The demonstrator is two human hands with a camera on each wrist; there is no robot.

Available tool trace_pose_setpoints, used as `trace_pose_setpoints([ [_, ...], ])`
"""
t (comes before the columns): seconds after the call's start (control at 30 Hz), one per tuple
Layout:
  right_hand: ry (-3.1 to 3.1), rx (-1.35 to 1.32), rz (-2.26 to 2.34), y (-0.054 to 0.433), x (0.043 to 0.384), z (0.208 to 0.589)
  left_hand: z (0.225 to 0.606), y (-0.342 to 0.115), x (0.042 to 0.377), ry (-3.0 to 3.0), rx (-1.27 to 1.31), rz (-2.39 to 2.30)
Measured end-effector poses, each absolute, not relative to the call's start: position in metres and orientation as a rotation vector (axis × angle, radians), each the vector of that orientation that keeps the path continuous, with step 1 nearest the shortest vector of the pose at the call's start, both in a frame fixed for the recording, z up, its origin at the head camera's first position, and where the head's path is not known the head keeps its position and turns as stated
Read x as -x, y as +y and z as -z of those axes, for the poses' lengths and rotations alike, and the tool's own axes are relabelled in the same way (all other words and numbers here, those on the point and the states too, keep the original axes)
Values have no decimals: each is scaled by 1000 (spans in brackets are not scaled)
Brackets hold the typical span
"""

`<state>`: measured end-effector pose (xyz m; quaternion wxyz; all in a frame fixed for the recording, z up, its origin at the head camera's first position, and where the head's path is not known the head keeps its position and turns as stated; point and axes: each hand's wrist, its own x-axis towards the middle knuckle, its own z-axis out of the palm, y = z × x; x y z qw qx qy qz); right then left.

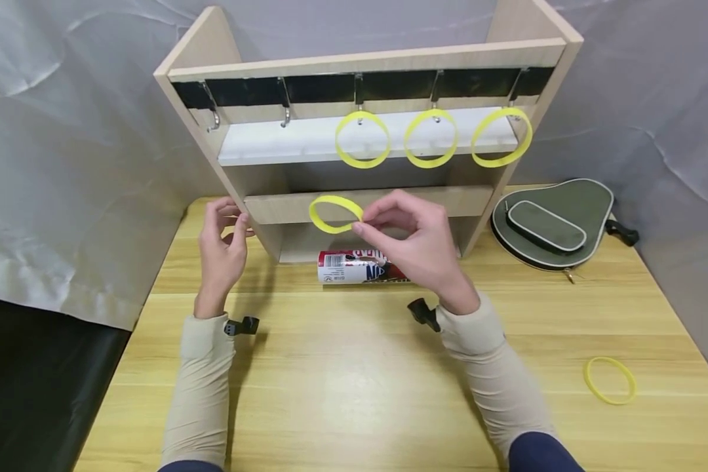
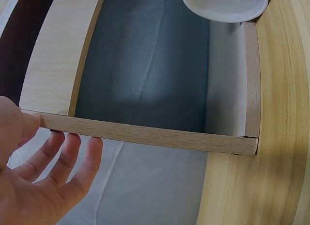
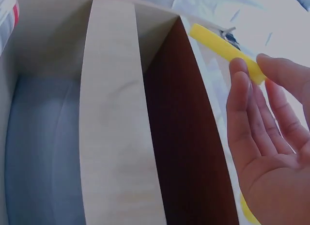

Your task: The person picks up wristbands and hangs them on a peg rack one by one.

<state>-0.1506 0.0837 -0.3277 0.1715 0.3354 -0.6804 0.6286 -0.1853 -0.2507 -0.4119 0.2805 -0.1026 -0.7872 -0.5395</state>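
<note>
Between thumb and index finger, my right hand [image 1: 415,239] pinches a yellow ring [image 1: 333,198], held tilted in front of the wooden shelf unit [image 1: 425,200]. Seen from the right wrist, that ring [image 3: 223,48] appears edge-on as a flat band. My left hand [image 1: 221,252] grips the front edge of the unit's left side panel [image 2: 145,133], thumb on one face and fingers on the other. Several metal hooks line a black strip [image 1: 318,90] above. Yellow rings [image 1: 362,164] hang from the third, fourth and fifth hooks from the left; the left hook [image 1: 215,118] and second hook [image 1: 286,118] are bare.
A printed cylindrical can [image 1: 345,269] lies on its side at the unit's base. Right of the unit rests a dark green paddle-shaped case [image 1: 584,196] with pale piping. Another yellow ring [image 1: 587,380] lies flat on the wooden table [image 1: 342,393] at right.
</note>
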Motion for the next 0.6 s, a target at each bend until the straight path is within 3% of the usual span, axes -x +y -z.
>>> trace_pose_setpoints([
  [0.6, -1460, -923, -1861, 21, 166, 294, 411, -253, 187, -2130, 261, 1432],
])
